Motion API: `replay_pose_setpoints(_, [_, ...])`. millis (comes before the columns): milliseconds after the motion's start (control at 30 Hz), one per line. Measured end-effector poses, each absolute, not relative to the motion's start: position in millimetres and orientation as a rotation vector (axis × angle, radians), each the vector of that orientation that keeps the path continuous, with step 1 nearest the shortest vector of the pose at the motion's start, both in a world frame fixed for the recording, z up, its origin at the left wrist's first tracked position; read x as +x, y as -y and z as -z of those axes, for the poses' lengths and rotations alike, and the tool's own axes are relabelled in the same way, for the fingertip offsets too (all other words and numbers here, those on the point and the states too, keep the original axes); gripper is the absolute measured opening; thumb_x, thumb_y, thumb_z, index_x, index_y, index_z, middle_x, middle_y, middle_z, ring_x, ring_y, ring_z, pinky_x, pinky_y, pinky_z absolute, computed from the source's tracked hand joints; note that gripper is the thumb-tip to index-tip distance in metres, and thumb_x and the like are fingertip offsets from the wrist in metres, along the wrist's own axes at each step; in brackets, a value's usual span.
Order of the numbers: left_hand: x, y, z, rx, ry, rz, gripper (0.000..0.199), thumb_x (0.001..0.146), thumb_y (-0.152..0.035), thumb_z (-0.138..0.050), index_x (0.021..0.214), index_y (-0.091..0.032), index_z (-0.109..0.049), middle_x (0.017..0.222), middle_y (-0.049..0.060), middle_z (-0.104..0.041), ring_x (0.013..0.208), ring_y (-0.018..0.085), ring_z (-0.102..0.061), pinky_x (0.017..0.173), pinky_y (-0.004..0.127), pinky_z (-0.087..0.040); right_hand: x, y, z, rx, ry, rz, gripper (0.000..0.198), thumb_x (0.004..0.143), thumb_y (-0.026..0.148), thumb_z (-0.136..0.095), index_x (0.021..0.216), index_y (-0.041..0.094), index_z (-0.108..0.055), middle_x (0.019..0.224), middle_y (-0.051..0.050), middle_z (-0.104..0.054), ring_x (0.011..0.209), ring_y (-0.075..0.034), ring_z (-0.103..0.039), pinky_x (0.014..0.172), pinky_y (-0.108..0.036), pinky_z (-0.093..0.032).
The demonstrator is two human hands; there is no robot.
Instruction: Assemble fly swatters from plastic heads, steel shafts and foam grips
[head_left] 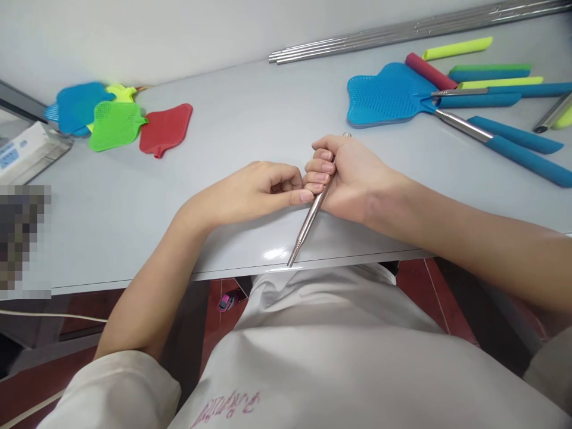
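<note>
Slippage seems the likeliest trouble at the right hand (346, 173), whose fingers are curled closed around a slim, shiny silver metal rod (307, 227); the smooth, polished surface could let it slide or twist through the palm if the hold loosened. The left hand (257, 190) is loosely half-curled, its thumb stretched out to the rod just below the right hand's little finger; whether it grips anything cannot be told, since its inner side is hidden. With the two hands so close, fingers could get in each other's way or be pinched if the rod turned suddenly.

The rod runs slantwise through the right fist: a short end pokes out beyond it on the far side, while the longer, stepped part comes down toward the wearer, its tip at the front edge of the pale grey table (241, 125). Whether that tip touches the surface is unclear; being at the edge, it could snag the white shirt (339, 357), or the rod could drop to the floor if released.

Farther out, beyond the right hand, lies a blue perforated plastic swatter head (384, 98), near enough to be bumped by a careless outward sweep. A red perforated plastic swatter head (166, 128) lies beyond the left hand, and long silver metal tubes (402, 34) line the back.
</note>
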State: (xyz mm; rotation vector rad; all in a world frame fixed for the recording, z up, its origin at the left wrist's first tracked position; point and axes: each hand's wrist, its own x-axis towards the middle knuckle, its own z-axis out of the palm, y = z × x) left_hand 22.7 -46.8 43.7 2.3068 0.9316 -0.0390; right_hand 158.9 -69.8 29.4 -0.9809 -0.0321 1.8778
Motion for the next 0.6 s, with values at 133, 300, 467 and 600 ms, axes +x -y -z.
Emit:
replay_pose_setpoints(133, [23.0,46.7,-44.1,2.305,-0.942,0.047,0.036,0.076,-0.051,-0.041,0.066,-0.017,-0.051,0.059,-0.002,-0.045,0.051,0.008,-0.035,0.047,0.020,-0.026,158.3,70.2,-29.7,-0.984,0.038,-1.864,0.032,0.081,0.020,-0.038,0.058,0.020,-0.015,0.044,0.007,-0.012,0.034,-0.004,-0.016,0.035,-0.018,-0.017])
replay_pose_setpoints(300, [22.5,46.4,-44.3,2.313,-0.945,0.069,0.037,0.076,-0.051,-0.039,0.069,-0.017,-0.052,0.061,-0.001,-0.047,0.053,0.008,-0.037,0.048,0.020,-0.027,158.2,70.7,-30.2,-0.990,0.072,-1.859,0.034,0.081,0.022,-0.040,0.058,0.020,-0.015,0.044,0.007,-0.013,0.033,-0.003,-0.016,0.035,-0.018,-0.017])
replay_pose_setpoints(467, [21.9,45.9,-44.1,2.314,-0.951,0.095,0.036,0.076,-0.050,-0.040,0.072,-0.017,-0.053,0.065,-0.001,-0.049,0.056,0.008,-0.040,0.049,0.020,-0.030,157.7,71.6,-31.2,-1.003,0.058,-1.849,0.033,0.081,0.020,-0.039,0.057,0.020,-0.016,0.044,0.007,-0.013,0.034,-0.003,-0.016,0.034,-0.018,-0.017])
replay_pose_setpoints(600, [22.0,45.7,-44.1,2.299,-0.947,0.090,0.034,0.076,-0.049,-0.042,0.072,-0.017,-0.053,0.065,-0.002,-0.050,0.056,0.009,-0.041,0.049,0.020,-0.031,157.5,72.3,-32.3,-0.982,0.025,-1.866,0.032,0.082,0.019,-0.036,0.057,0.019,-0.016,0.044,0.007,-0.014,0.034,-0.003,-0.016,0.035,-0.017,-0.017])
